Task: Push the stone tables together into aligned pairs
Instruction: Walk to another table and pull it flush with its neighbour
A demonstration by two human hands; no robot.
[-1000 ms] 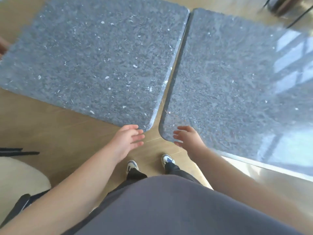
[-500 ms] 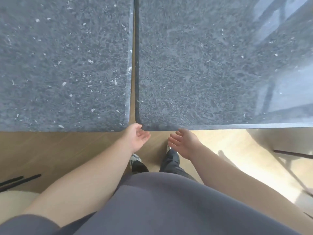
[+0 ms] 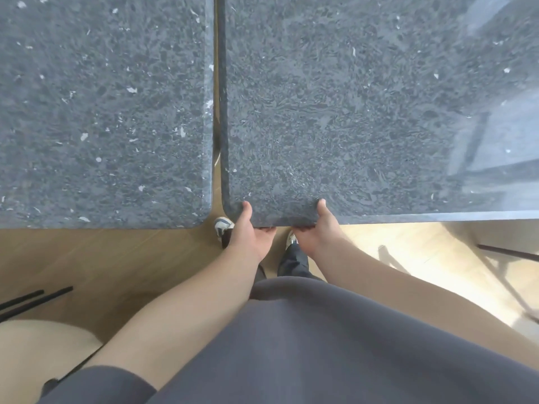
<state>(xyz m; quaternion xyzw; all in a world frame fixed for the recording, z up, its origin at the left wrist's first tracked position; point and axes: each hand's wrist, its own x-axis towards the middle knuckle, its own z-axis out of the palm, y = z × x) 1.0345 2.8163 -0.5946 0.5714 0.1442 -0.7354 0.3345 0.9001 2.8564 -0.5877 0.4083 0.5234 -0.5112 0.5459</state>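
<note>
Both hands, left hand [image 3: 250,232] and right hand [image 3: 315,228], clamp the right table's [image 3: 364,112] near edge at six o'clock, left table [image 3: 102,112] just beside at nine — shove crooked and the corners could clash, chipping stone.

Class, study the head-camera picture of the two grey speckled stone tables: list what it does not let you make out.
1. Fingers of the left hand and right hand: curled under the near edge of the right grey speckled stone table; only the thumbs show on top.
2. Far and outer edges of both tables, including the left grey speckled stone table: cut off by the frame.
3. Table legs: hidden under the slabs.
</note>
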